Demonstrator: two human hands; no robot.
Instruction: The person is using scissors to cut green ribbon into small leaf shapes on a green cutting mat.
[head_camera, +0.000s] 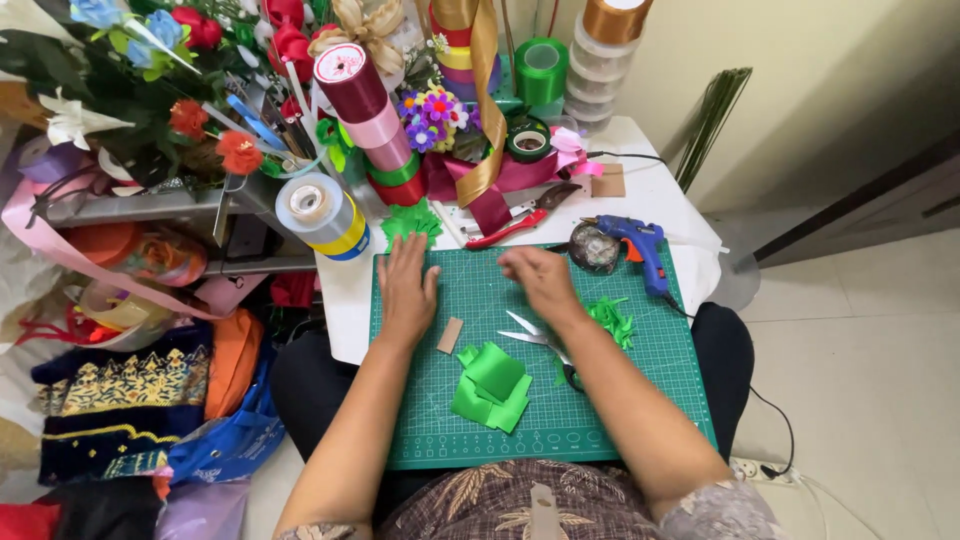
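Green ribbon squares (492, 388) (a loose pile) lie below both hands.

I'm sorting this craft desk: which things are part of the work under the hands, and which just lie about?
In use: left hand flat on the green cutting mat; right hand; green ribbon pieces; scissors.

Lying about: blue glue gun; ribbon spools; red-handled pliers; artificial flowers.
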